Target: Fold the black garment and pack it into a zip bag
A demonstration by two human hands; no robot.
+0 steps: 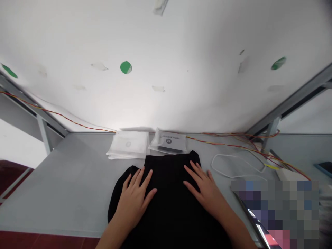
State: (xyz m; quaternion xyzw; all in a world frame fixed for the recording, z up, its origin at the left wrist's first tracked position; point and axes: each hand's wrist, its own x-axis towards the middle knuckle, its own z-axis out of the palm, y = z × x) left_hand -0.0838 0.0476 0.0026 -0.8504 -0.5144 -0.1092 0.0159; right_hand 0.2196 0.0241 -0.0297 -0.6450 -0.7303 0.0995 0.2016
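A black garment (168, 211) lies spread on the grey table (75, 180) right in front of me. My left hand (136, 197) rests flat on its left part, fingers stretched out and apart. My right hand (203, 186) lies flat on its right part, fingers likewise spread. Neither hand holds anything; both palms press on the cloth.
Behind the garment lie a stack of white plastic bags (129, 145) and a clear bag with a black item (168, 141). A white cable loop (237, 166) lies to the right. Red and yellow wires (233, 142) run along the back edge. A white wall stands behind.
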